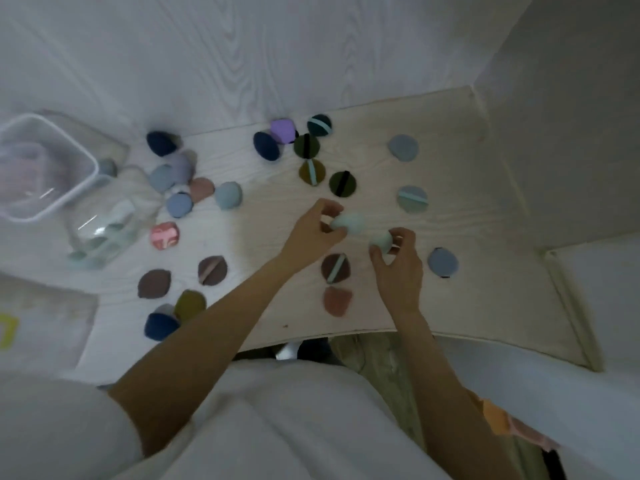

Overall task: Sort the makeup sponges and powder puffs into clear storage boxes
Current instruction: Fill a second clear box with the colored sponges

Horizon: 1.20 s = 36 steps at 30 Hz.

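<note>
No readable text, brand, number or label is shown anywhere. A yellow-green mark is seen on a pale sheet [41, 327] lying nearer the camera than the clear storage box [45, 168], but it is cut by the edge and too blurred to be read.

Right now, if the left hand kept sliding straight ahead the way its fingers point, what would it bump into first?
Beyond the pale mint sponge it already pinches, the left hand points up and right. The striped grey-blue puff looks like the first thing in that line, though depth is hard to judge.
</note>
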Tool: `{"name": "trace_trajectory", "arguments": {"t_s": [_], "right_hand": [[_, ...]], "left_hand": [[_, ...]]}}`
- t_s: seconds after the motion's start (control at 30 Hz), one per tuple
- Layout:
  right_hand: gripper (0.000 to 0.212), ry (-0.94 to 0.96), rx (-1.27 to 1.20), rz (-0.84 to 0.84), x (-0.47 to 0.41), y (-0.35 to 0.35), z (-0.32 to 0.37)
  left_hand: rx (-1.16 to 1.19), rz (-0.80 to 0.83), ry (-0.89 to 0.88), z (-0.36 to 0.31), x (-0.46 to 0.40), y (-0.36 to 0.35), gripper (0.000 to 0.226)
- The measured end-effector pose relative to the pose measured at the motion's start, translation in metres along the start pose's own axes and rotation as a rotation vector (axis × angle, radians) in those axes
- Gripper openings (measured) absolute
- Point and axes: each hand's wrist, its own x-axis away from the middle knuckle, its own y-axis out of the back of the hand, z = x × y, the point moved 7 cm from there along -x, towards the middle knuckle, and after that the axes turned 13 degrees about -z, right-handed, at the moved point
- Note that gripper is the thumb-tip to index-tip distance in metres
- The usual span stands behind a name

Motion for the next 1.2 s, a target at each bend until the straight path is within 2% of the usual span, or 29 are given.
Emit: {"name": "trace_trajectory", "arguments": {"t_s": [0.13, 0.23, 0.37, 0.47, 0.67, 0.9, 1.0, 1.2], "right_hand": [[0.033, 0.108, 0.006, 0.172, 0.024, -0.06, 0.05], [0.032, 0.2, -0.002, 0.293, 0.047, -0.105, 0.086], [0.033, 0.267, -0.01, 0.363, 0.072, -0.149, 0.123], [0.032, 0.27, -0.031, 0.368, 0.094, -0.178, 0.151], [0.031, 0.302, -0.026, 0.35, 0.119, -0.213, 0.185], [0.032, 0.306, -0.032, 0.315, 0.116, -0.23, 0.201], [0.037, 0.293, -0.005, 0.33, 0.114, -0.239, 0.204], [0.033, 0.385, -0.09, 0.377, 0.112, -0.258, 0.226]], "left_hand": [[-0.011, -0.218, -0.015, 0.029, 0.023, 0.11, 0.022], [0.033, -0.457, -0.032, 0.049, 0.047, 0.194, 0.024], [0.008, -0.722, -0.005, 0.073, 0.059, 0.292, 0.026], [-0.029, -0.827, 0.061, 0.101, 0.048, 0.352, 0.025], [-0.303, -0.649, 0.074, 0.135, 0.002, 0.368, 0.025], [-0.467, -0.512, 0.028, 0.147, -0.008, 0.343, 0.027], [-0.491, -0.481, 0.022, 0.154, -0.006, 0.337, 0.028], [-0.44, -0.392, -0.02, 0.158, -0.003, 0.323, 0.03]]}}
